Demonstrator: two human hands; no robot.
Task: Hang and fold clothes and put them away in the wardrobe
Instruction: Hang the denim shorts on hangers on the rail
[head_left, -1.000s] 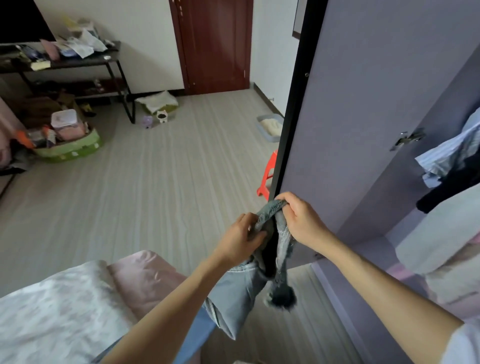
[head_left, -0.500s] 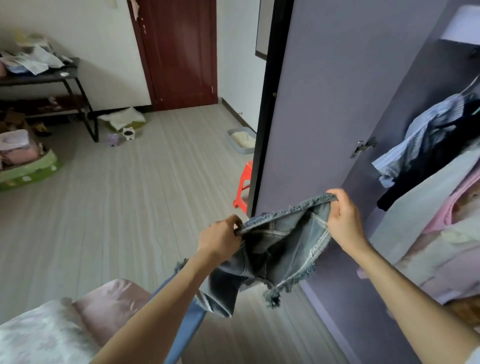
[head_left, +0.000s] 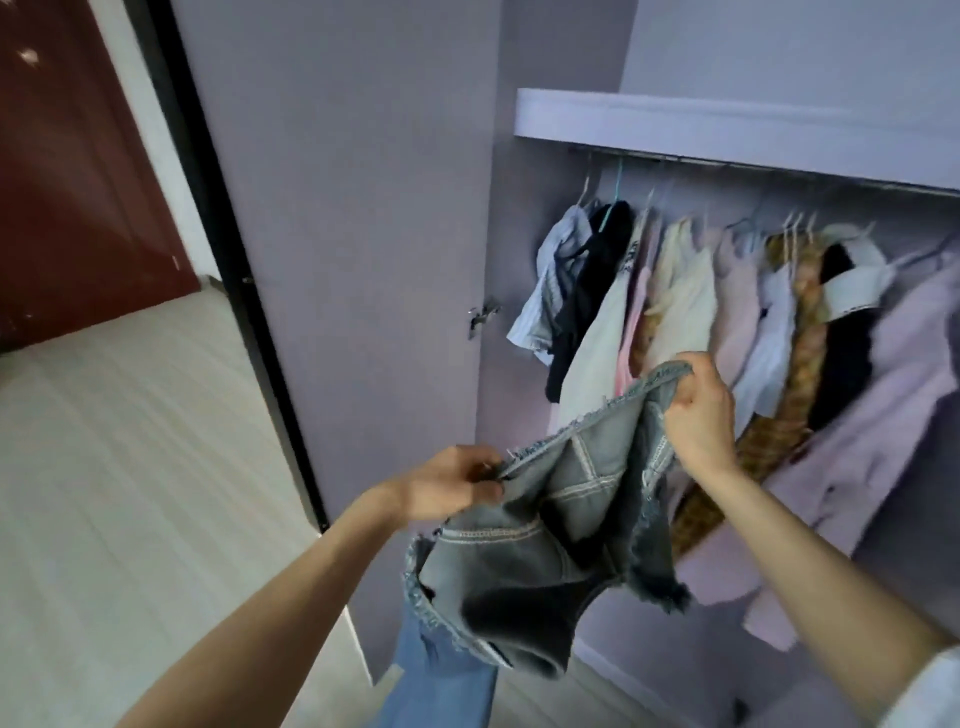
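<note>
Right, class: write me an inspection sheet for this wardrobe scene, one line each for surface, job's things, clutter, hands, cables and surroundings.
Surface: pale striped floor; no table seen.
Job's things: frayed denim shorts stretched between both hands; open wardrobe with shirts and tops on hangers along its rail.
Clutter: nothing seen.
Hands: left hand pinches one end of the frayed edge; right hand grips the other, higher.
Cables: nothing seen.
Surroundings: wardrobe door open; dark red room door behind; blue fabric below the shorts.
</note>
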